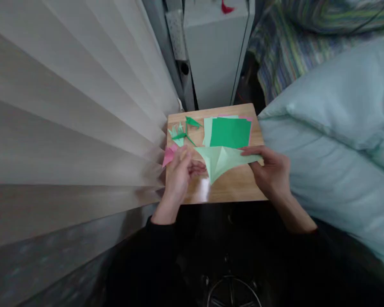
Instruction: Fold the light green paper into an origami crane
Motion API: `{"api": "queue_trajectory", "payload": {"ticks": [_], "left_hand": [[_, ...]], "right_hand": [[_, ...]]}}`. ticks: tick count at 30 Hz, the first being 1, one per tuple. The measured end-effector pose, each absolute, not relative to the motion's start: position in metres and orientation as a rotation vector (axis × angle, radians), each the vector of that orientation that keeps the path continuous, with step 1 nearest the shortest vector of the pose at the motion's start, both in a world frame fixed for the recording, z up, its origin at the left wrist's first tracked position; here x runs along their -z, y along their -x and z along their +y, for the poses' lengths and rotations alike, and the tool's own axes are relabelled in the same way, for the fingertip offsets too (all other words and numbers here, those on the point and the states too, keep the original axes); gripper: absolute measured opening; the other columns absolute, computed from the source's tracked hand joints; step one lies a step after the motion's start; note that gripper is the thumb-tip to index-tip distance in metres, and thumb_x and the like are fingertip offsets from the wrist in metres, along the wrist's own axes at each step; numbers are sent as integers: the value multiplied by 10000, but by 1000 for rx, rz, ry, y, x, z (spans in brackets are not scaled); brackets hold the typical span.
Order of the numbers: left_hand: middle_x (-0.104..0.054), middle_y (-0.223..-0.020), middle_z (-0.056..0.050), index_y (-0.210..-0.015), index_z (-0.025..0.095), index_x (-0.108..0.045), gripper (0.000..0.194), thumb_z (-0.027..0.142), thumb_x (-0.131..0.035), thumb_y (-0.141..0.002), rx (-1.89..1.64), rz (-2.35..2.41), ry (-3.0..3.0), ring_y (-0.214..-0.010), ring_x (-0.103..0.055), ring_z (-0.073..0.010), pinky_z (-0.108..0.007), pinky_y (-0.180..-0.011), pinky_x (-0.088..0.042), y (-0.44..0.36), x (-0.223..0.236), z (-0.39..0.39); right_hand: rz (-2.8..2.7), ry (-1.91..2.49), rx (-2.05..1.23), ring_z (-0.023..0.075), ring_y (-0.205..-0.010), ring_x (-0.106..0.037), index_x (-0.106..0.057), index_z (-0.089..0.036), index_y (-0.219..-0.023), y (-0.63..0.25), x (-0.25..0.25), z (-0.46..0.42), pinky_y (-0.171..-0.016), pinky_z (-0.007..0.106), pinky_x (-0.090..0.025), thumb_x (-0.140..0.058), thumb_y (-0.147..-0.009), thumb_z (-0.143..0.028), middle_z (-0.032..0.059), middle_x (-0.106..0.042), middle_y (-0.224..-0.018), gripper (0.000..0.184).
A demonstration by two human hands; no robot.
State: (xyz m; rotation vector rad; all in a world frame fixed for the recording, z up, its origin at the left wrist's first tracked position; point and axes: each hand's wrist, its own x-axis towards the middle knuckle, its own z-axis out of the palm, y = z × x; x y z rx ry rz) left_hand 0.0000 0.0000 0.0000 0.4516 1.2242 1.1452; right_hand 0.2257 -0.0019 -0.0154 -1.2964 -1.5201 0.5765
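Note:
A pale green sheet of origami paper (222, 160), creased and folded into a wide triangle, hangs over the wooden board. My right hand (270, 168) pinches its right corner between thumb and fingers. Left of the paper, my left hand (181, 170) is open, its fingers partly curled and apart, close to the paper's left edge; I see no grip on it. Beyond lies a stack of paper squares with a dark green sheet (230, 132) on top and pale green and pink edges underneath. Green folded paper pieces (186, 133) and a pink folded piece (169, 155) lie near my left hand.
The small wooden board (243, 185) carries the papers. A pleated curtain (99, 140) closes in on the left. Pale blue bedding (339, 115) lies along the right side, and a white cabinet (216, 59) stands behind the board.

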Motion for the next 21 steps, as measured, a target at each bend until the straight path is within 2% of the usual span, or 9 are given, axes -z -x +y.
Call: {"api": "queue_trajectory", "payload": {"ticks": [3, 5, 10, 12, 14, 16, 18, 19, 21], "left_hand": [[-798, -936, -86, -1270, 181, -650, 500, 476, -737, -876, -955, 1071, -306, -804, -768, -223, -321, -713, -618, -19, 0, -10], [-800, -1080, -101, -1260, 200, -678, 487, 491, -735, -874, -926, 997, -232, -964, -772, -269, -394, -833, -634, -25, 0, -12], [-807, -1097, -119, -1148, 152, -747, 430, 317, -847, -763, -1058, 1100, -158, -1070, -758, -308, -417, -964, -614, -21, 6, -5], [-811, -1080, -118, -1130, 145, -753, 444, 237, -876, -714, -1088, 1152, -167, -1075, -758, -308, -429, -1002, -599, -20, 8, -2], [-809, -1100, -112, -1137, 148, -751, 469, 189, -882, -689, -1147, 1156, -180, -1086, -755, -297, -433, -1036, -581, -20, 10, -1], [-798, -1159, -101, -1146, 159, -748, 482, 161, -878, -682, -1229, 1118, -199, -1116, -746, -284, -425, -1073, -558, -21, 10, 0], [-782, -1219, -89, -1144, 174, -747, 477, 147, -872, -684, -1299, 1085, -214, -1158, -729, -278, -415, -1106, -536, -21, 9, 1], [-776, -1238, -85, -1144, 180, -747, 477, 141, -871, -685, -1321, 1080, -220, -1178, -721, -279, -414, -1119, -527, -21, 9, 2], [-768, -1259, -89, -1154, 185, -742, 489, 142, -872, -685, -1327, 1085, -231, -1207, -707, -291, -429, -1132, -519, -20, 8, 2]], "right_hand": [[-1480, 1264, -521, 215, -936, -783, -759, -229, -866, -220, 18, -7, -856, 357, -615, -649, -841, -80, 22, -830, -968, 187], [-1520, 1205, -519, 216, -951, -773, -748, -231, -863, -218, 19, -8, -874, 377, -608, -632, -853, -66, 24, -826, -974, 202], [-1739, 991, -584, 229, -996, -747, -708, -247, -803, -216, 19, -5, -925, 435, -589, -583, -860, -22, 25, -819, -975, 264], [-1785, 992, -562, 247, -1081, -720, -710, -253, -814, -215, 20, -5, -958, 463, -574, -578, -873, -37, 46, -800, -1093, 260], [-1755, 1090, -522, 281, -1214, -662, -734, -260, -977, -213, 24, -5, -988, 489, -562, -608, -866, -65, 87, -730, -1280, 257], [-1645, 1234, -546, 310, -1261, -630, -657, -264, -1273, -212, 30, -5, -964, 494, -581, -678, -840, -113, 131, -663, -1362, 460], [-1528, 1308, -718, 280, -1063, -713, -496, -272, -1467, -210, 37, -6, -847, 448, -630, -746, -824, -181, 120, -705, -1243, 696], [-1500, 1287, -863, 254, -960, -738, -434, -280, -1513, -210, 40, -6, -796, 416, -644, -749, -837, -203, 94, -734, -1160, 750], [-1461, 1208, -1101, 218, -885, -758, -393, -301, -1547, -209, 43, -8, -781, 377, -656, -739, -869, -224, 64, -750, -1127, 766]]}}
